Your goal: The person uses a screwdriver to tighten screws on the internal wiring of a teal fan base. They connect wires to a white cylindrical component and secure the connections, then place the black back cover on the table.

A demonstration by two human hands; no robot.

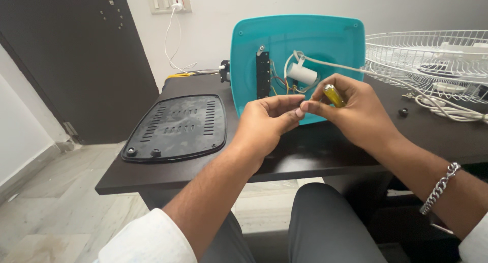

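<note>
We are holding both hands together just above the dark tabletop (pixel 168 179), our left hand (pixel 264 123) curling its fingertips against those of our right hand (pixel 356 115), which is gripping a yellow-handled screwdriver (pixel 333 95) in its closed fingers; whether the left is pinching anything, we cannot tell. Just beyond the hands a teal fan base shell (pixel 325 37) is standing tilted with its black switch block (pixel 263 75), white capacitor (pixel 302 74) and wires showing, while a black vented base plate (pixel 175 127) is lying to the left and a white wire fan guard (pixel 432 54) to the right.
</note>
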